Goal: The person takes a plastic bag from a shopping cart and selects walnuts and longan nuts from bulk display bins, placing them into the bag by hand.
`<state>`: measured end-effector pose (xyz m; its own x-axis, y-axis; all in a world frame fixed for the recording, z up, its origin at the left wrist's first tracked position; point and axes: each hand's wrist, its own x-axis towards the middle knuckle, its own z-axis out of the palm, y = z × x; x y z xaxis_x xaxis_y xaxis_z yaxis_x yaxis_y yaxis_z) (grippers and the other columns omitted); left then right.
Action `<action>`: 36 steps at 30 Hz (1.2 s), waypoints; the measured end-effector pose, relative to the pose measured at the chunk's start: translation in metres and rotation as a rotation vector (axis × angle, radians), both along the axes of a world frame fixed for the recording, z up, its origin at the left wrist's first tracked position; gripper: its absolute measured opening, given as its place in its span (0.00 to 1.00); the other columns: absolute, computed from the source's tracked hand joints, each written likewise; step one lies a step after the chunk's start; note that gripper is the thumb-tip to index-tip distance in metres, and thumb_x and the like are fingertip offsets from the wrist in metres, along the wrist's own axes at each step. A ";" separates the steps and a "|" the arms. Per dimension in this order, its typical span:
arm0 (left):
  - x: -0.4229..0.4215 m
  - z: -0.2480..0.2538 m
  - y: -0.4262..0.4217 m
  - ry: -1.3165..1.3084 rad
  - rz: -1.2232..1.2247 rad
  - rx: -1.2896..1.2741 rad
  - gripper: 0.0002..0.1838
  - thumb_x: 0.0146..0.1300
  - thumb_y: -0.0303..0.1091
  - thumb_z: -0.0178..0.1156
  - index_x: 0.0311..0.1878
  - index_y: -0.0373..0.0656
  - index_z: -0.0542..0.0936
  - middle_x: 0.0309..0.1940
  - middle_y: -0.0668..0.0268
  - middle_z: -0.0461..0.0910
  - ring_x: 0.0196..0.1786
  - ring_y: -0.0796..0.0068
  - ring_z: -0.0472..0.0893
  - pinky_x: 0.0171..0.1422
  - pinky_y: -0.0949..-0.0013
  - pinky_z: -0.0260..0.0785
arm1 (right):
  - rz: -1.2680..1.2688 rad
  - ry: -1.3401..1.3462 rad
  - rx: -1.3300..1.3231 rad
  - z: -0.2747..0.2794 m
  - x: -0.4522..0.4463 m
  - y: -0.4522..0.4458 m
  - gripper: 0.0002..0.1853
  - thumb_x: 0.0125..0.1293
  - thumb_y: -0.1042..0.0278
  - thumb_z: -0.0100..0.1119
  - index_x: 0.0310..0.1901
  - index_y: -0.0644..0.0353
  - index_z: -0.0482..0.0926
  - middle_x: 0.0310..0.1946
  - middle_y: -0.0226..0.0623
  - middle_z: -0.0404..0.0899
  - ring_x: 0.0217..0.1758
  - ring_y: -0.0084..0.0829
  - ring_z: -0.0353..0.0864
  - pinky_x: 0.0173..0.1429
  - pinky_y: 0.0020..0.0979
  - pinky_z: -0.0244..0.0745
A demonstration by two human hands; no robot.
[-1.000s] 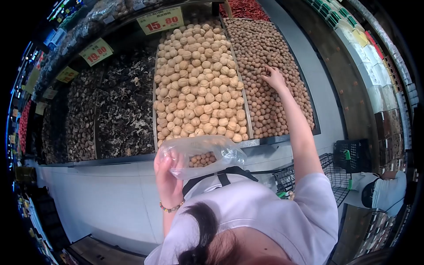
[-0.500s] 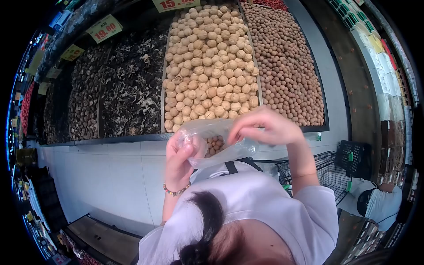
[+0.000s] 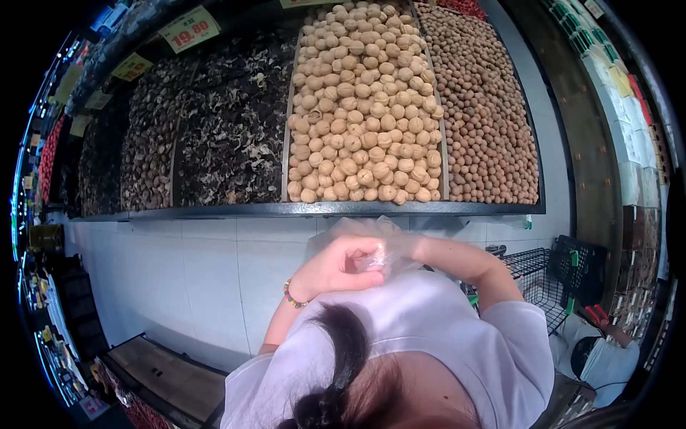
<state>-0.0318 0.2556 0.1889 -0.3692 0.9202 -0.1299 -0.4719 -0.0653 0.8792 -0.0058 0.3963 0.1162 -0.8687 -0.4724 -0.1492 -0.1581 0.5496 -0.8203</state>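
Close to my chest, my left hand [image 3: 339, 266] is closed on the clear plastic bag [image 3: 331, 232], its fingers curled round the gathered plastic. My right hand [image 3: 400, 248] meets it from the right, at the bag's other side; its fingers are mostly hidden by plastic and my left hand. The bag's contents do not show from here. Beyond the hands, large pale walnuts [image 3: 364, 107] fill one bin section, and smaller brown nuts [image 3: 486, 121] fill the section to its right.
Dark dried fungus [image 3: 232, 136] lies left of the walnuts, under a price sign [image 3: 189, 30]. The bin's front edge [image 3: 321, 209] runs across the view. A wire cart [image 3: 532, 282] stands at the right, with another person [image 3: 607, 357] beyond it.
My right hand has come back from the brown nuts to the bag and met my left hand. The bag's opening, spread before, is now gathered. The view has shifted, so the bins sit higher and farther right.
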 end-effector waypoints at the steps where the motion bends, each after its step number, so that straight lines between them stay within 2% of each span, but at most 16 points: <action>1: -0.001 0.001 0.001 0.003 0.000 0.001 0.12 0.54 0.30 0.63 0.25 0.40 0.68 0.24 0.72 0.70 0.28 0.82 0.66 0.33 0.77 0.59 | -0.003 0.004 -0.015 0.000 0.000 -0.001 0.11 0.63 0.66 0.49 0.42 0.60 0.77 0.40 0.43 0.78 0.45 0.39 0.76 0.48 0.35 0.69; 6: -0.005 -0.001 0.000 -0.017 0.105 -0.058 0.12 0.54 0.31 0.63 0.27 0.40 0.68 0.26 0.71 0.71 0.30 0.83 0.68 0.35 0.79 0.59 | -0.019 -0.005 -0.075 -0.006 0.002 -0.003 0.11 0.63 0.66 0.49 0.42 0.60 0.77 0.40 0.43 0.78 0.44 0.39 0.76 0.47 0.34 0.69; 9: -0.008 -0.015 -0.002 -0.069 0.170 0.077 0.12 0.58 0.29 0.60 0.43 0.36 0.74 0.31 0.73 0.73 0.32 0.89 0.69 0.34 0.83 0.62 | -0.026 -0.017 -0.131 -0.012 -0.003 -0.004 0.11 0.63 0.66 0.50 0.42 0.60 0.77 0.40 0.43 0.78 0.44 0.39 0.76 0.47 0.34 0.69; 12: -0.011 -0.021 -0.004 -0.163 0.295 0.207 0.14 0.57 0.29 0.60 0.45 0.35 0.73 0.32 0.72 0.74 0.32 0.87 0.71 0.34 0.83 0.62 | -0.031 -0.054 -0.216 -0.022 -0.010 -0.001 0.11 0.63 0.65 0.50 0.42 0.60 0.77 0.40 0.43 0.78 0.44 0.38 0.76 0.46 0.34 0.69; 13: -0.011 -0.015 -0.002 -0.199 0.357 0.219 0.13 0.57 0.29 0.60 0.44 0.35 0.73 0.31 0.72 0.73 0.30 0.86 0.71 0.33 0.83 0.61 | -0.030 -0.065 -0.249 -0.025 -0.012 -0.001 0.11 0.62 0.65 0.50 0.42 0.60 0.77 0.40 0.43 0.78 0.44 0.38 0.76 0.46 0.34 0.69; 16: -0.016 -0.021 0.000 -0.226 0.326 0.348 0.12 0.57 0.29 0.60 0.42 0.35 0.73 0.30 0.72 0.73 0.29 0.87 0.69 0.31 0.83 0.59 | -0.037 -0.096 -0.345 -0.032 -0.014 0.002 0.11 0.62 0.65 0.50 0.42 0.60 0.77 0.40 0.43 0.78 0.43 0.38 0.76 0.46 0.33 0.69; 19: -0.012 -0.015 0.006 -0.217 0.316 0.217 0.12 0.57 0.30 0.61 0.42 0.36 0.73 0.27 0.73 0.72 0.28 0.87 0.68 0.30 0.83 0.58 | -0.051 -0.101 -0.385 -0.034 -0.011 0.005 0.11 0.62 0.65 0.50 0.42 0.60 0.77 0.40 0.42 0.78 0.43 0.38 0.76 0.45 0.33 0.69; 30: -0.016 -0.011 0.023 -0.172 0.382 0.160 0.15 0.56 0.33 0.60 0.43 0.35 0.72 0.28 0.72 0.72 0.27 0.86 0.68 0.29 0.81 0.58 | -0.166 0.059 -0.062 -0.032 0.004 0.009 0.12 0.62 0.63 0.53 0.43 0.59 0.76 0.39 0.40 0.77 0.42 0.34 0.76 0.45 0.32 0.69; 33: -0.016 -0.013 0.029 -0.163 0.505 0.151 0.12 0.55 0.34 0.61 0.36 0.40 0.69 0.23 0.73 0.65 0.22 0.85 0.64 0.25 0.82 0.54 | -0.189 0.075 0.002 -0.028 0.003 0.023 0.12 0.62 0.63 0.53 0.44 0.59 0.76 0.38 0.39 0.77 0.41 0.33 0.76 0.45 0.31 0.69; 36: -0.021 -0.017 0.030 -0.200 0.528 0.249 0.14 0.56 0.33 0.60 0.42 0.37 0.71 0.25 0.73 0.69 0.25 0.85 0.65 0.28 0.80 0.57 | -0.232 0.019 -0.099 -0.008 0.005 0.046 0.13 0.62 0.63 0.54 0.45 0.59 0.75 0.37 0.37 0.77 0.39 0.31 0.75 0.42 0.30 0.69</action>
